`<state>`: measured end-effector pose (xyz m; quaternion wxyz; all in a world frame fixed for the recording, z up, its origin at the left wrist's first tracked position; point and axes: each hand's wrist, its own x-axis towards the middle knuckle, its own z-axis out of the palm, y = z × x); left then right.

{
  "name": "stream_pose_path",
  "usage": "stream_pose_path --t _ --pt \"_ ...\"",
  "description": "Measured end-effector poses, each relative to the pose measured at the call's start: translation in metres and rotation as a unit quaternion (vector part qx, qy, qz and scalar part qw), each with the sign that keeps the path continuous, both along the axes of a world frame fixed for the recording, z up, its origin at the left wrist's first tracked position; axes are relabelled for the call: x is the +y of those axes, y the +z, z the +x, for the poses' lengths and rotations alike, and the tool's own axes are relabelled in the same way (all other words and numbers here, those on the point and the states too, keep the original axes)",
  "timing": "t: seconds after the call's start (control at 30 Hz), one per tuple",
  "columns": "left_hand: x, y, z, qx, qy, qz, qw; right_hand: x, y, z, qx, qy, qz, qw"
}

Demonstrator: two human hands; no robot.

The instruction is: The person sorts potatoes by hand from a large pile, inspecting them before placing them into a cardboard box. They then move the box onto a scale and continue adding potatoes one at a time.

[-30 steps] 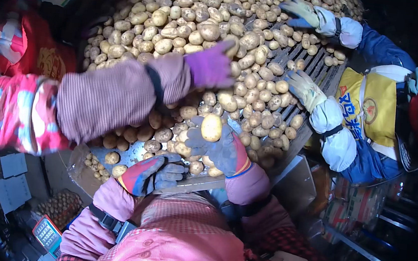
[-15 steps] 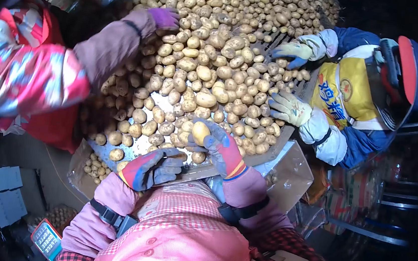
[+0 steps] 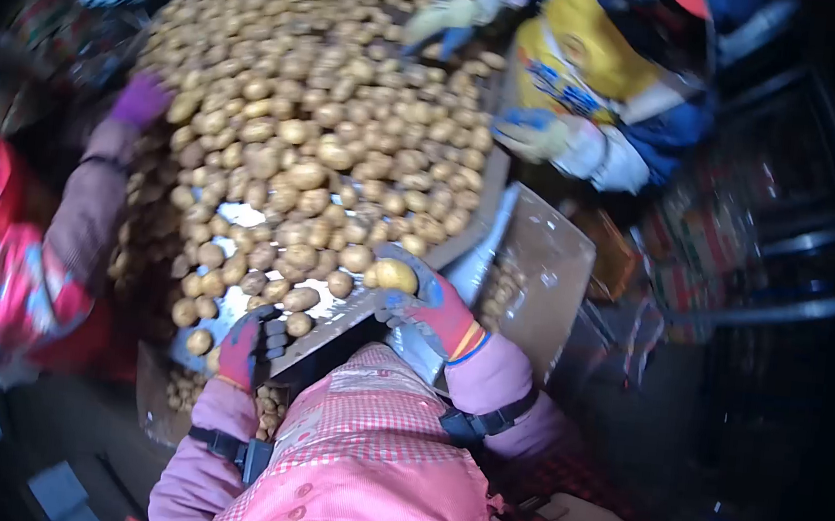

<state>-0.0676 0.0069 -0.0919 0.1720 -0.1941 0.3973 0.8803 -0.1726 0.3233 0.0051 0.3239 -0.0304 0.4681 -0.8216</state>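
My right hand [image 3: 428,312], in a grey and red glove, grips a yellow potato [image 3: 397,276] above the table's front edge. My left hand [image 3: 250,347], gloved alike, is at the front edge further left. Its fingers are loosely bent and apart, with nothing visible in them. Just ahead of it a single potato [image 3: 299,324] lies on the metal tabletop [image 3: 232,305]. Beyond both hands spreads a large heap of potatoes [image 3: 299,129].
A plastic-lined cardboard box [image 3: 563,264] with small potatoes stands at the right. Another box [image 3: 153,401] with small potatoes is below the left corner. Co-workers reach into the heap: a purple glove [image 3: 142,98] at left, pale gloves [image 3: 535,136] at right.
The view has swung, shifting the heap and co-workers leftward and up. My left hand has turned from lying sideways to pointing forward. The potato stays in my right hand.
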Motion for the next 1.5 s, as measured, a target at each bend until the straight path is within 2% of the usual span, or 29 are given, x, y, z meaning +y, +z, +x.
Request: stream_pose_path --t 0.03,0.07,0.17,0.2,0.23,0.37,0.4,0.5,0.57,0.63,0.73,0.83,0.87,0.93,1.03,1.07,1.1,1.13,1.17,1.23,1.27,1.3,1.33,1.37,1.5 --pt "-0.003 -0.012 -0.004 0.012 -0.033 0.012 0.999 0.013 -0.003 0.007 -0.015 -0.014 -0.028 0.999" --pt "-0.001 -0.014 -0.005 0.009 -0.026 -0.031 0.999 0.023 -0.007 0.017 0.002 -0.057 -0.025 0.998" --pt "0.004 -0.002 0.004 0.053 -0.002 -0.104 0.993 0.057 -0.018 0.053 -0.041 -0.184 0.089 0.978" --pt "0.009 0.001 0.004 0.038 0.007 -0.108 0.993 0.067 0.006 0.059 -0.064 -0.185 0.096 0.976" --pt "0.01 0.004 0.006 0.02 0.02 -0.119 0.992 0.073 0.014 0.068 -0.03 -0.224 0.203 0.953" --pt "0.008 0.004 0.009 0.038 0.015 -0.159 0.986 0.109 0.009 0.098 -0.084 -0.315 0.185 0.927" --pt "0.0 -0.004 0.007 0.07 -0.012 -0.108 0.992 0.114 0.003 0.104 -0.128 -0.315 0.179 0.923" --pt "0.003 -0.006 0.011 0.044 0.029 -0.136 0.989 0.152 -0.044 0.132 -0.204 -0.307 0.123 0.921" --pt "0.0 -0.004 0.012 0.021 0.033 -0.132 0.991 0.171 -0.031 0.137 -0.234 -0.336 0.164 0.897" --pt "-0.001 -0.006 0.014 0.02 0.039 -0.112 0.993 0.187 -0.024 0.139 -0.222 -0.384 0.193 0.875" --pt "0.01 0.005 0.014 0.029 0.063 -0.114 0.991 0.217 -0.043 0.141 -0.193 -0.385 0.18 0.884" --pt "0.006 0.002 0.012 0.023 0.057 -0.108 0.992 0.225 -0.02 0.137 -0.23 -0.379 0.16 0.882" --pt "0.005 0.001 0.012 0.023 0.054 -0.107 0.993 0.255 -0.028 0.141 -0.194 -0.414 0.067 0.887" --pt "0.003 -0.003 0.013 0.022 0.047 -0.097 0.994 0.319 -0.027 0.137 -0.138 -0.543 -0.018 0.828" --pt "0.0 -0.009 0.01 0.02 0.034 -0.054 0.998 0.385 -0.026 0.133 -0.099 -0.691 -0.043 0.714" --pt "0.007 -0.004 0.007 -0.016 0.061 -0.126 0.99 0.388 -0.037 0.132 -0.112 -0.688 -0.031 0.716" --pt "-0.001 -0.027 0.003 -0.013 0.036 -0.097 0.995 0.372 -0.055 0.131 -0.137 -0.658 -0.018 0.74" --pt "-0.028 -0.079 -0.008 -0.155 -0.023 0.006 0.988 0.349 -0.075 0.132 -0.169 -0.605 0.008 0.778" --pt "-0.007 -0.029 -0.009 -0.124 0.006 -0.047 0.991 0.318 -0.089 0.125 -0.2 -0.543 0.041 0.815" --pt "0.004 -0.004 0.01 0.026 0.016 -0.048 0.998 0.251 -0.066 0.101 -0.195 -0.421 0.175 0.869" --pt "0.006 0.01 0.011 0.027 0.018 -0.062 0.998 0.227 -0.06 0.085 -0.196 -0.386 0.171 0.885" --pt "0.0 -0.003 0.013 0.037 0.007 -0.038 0.999 0.209 -0.052 0.075 -0.16 -0.339 0.19 0.908" --pt "0.0 0.004 0.013 0.01 0.016 -0.059 0.998 0.198 -0.045 0.065 -0.12 -0.3 0.211 0.923" --pt "0.003 0.01 0.013 -0.018 0.02 -0.076 0.997 0.189 -0.038 0.054 -0.117 -0.29 0.213 0.926" --pt "0.002 0.014 0.01 0.002 0.017 -0.032 0.999 0.155 -0.027 0.006 -0.07 -0.215 0.259 0.939"
